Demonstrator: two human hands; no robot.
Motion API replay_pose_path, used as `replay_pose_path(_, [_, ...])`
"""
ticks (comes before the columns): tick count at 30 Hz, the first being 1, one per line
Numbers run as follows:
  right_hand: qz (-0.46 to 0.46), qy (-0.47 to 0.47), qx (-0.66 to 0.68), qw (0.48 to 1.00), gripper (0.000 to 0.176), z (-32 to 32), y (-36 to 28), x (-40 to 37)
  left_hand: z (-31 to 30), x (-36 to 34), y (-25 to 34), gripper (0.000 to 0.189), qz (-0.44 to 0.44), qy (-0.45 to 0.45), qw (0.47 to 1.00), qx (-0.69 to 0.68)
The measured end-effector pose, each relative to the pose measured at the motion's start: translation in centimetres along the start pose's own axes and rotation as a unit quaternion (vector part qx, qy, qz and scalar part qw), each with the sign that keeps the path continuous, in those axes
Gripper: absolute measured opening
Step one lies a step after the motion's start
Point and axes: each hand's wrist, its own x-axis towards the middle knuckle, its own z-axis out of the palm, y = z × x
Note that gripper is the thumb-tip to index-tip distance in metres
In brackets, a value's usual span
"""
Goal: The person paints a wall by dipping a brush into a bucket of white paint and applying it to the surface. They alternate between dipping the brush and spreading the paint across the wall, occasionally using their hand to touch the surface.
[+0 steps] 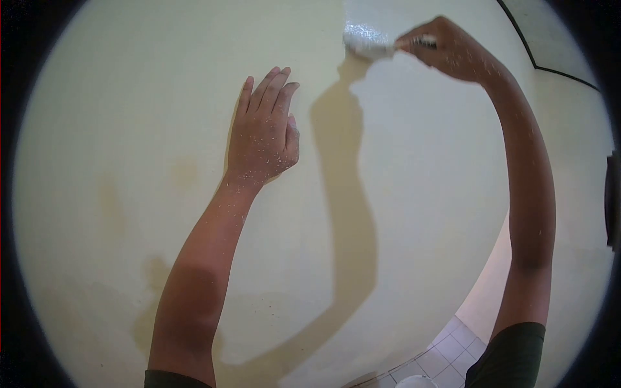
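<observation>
High on a pale cream wall [272, 246], my right hand [449, 52] is closed around the handle of a paintbrush [370, 48]. Its pale bristles point left and touch the wall, slightly blurred. Just above them is a glossy patch of wet white paint [367, 26]. My left hand [264, 132] lies against the wall to the left and lower down, fingers stretched upward, holding nothing. Small white specks dot both hands and forearms.
Grey floor tiles [446, 352] show at the lower right, with part of a round white container [416, 382] at the bottom edge. A dark object [611, 200] is at the right edge. A black line [517, 32] runs along the upper-right surface. Arm shadows cross the wall.
</observation>
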Motion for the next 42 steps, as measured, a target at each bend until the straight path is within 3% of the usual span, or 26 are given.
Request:
replay_pose_path(4, [0.032,-0.188,0.1,0.977,0.024,1.7,-4.6,-4.8,0.1,0.0,0.1,0.047,0.006,0.017,1.0,0.025])
replay_pose_path(7, [0.024,-0.263,0.118,0.957,0.024,3.0,-5.9,-7.0,0.1,0.0,0.1,0.046,0.005,0.016,0.999,0.03])
replay_pose_path(10, [0.097,-0.334,0.114,0.931,0.024,1.4,-6.4,-6.7,0.2,0.0,0.2,0.046,0.0,0.015,0.999,0.038])
replay_pose_path(16, [-0.002,-0.055,0.04,0.998,0.027,-0.6,-0.7,-1.4,0.0,0.1,0.1,0.052,-0.001,-0.005,1.0,-0.001])
replay_pose_path(19, [0.033,0.104,-0.037,0.993,0.028,-0.8,1.3,2.2,0.0,-0.1,-0.1,0.052,-0.001,-0.007,1.0,-0.007])
replay_pose_path(22, [0.052,0.218,-0.012,0.974,0.022,-1.3,0.1,4.9,-0.1,-0.1,0.0,0.053,-0.001,-0.006,1.0,-0.008])
replay_pose_path(26, [0.096,0.203,-0.102,0.969,0.022,-2.1,0.5,6.3,-0.4,0.1,-0.2,0.053,0.004,-0.014,1.0,-0.009])
replay_pose_path(29, [-0.06,0.153,-0.135,0.977,0.028,0.2,7.0,5.8,-0.5,0.0,-0.3,0.053,0.006,-0.014,1.0,-0.013])
replay_pose_path(34, [0.007,-0.034,0.047,0.998,0.03,-0.3,1.6,-1.9,-0.4,-0.1,-0.1,0.054,0.002,-0.019,1.0,0.002])
replay_pose_path(38, [0.071,-0.256,0.146,0.953,0.025,1.1,-1.4,-5.6,-0.5,0.0,0.1,0.051,0.0,-0.013,1.0,0.014])
replay_pose_path(41, [0.106,-0.315,0.127,0.935,0.025,1.0,-2.2,-5.8,-0.4,0.1,0.1,0.048,0.002,-0.004,0.999,0.033])
replay_pose_path(42, [0.099,-0.294,0.138,0.941,0.024,0.5,-2.0,-5.6,-0.3,0.1,0.1,0.048,0.002,-0.003,0.999,0.034])
